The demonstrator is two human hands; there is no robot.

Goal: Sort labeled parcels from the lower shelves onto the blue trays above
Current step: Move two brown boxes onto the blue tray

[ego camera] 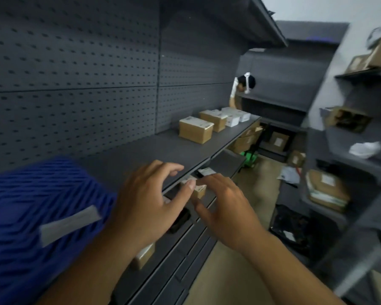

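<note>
While the left hand (150, 199) and right hand (224, 208) flank a small labeled parcel (197, 189) on the lower shelf (229, 160), at three o'clock from the blue tray (31, 205), both spread wide and holding nothing, the pick-up appears in hand; next, probably, a two-sided pinch and a lift toward nine o'clock.

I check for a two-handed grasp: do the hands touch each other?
Apart. The head view shows a parcel in the gap between the left hand and the right hand.
</note>
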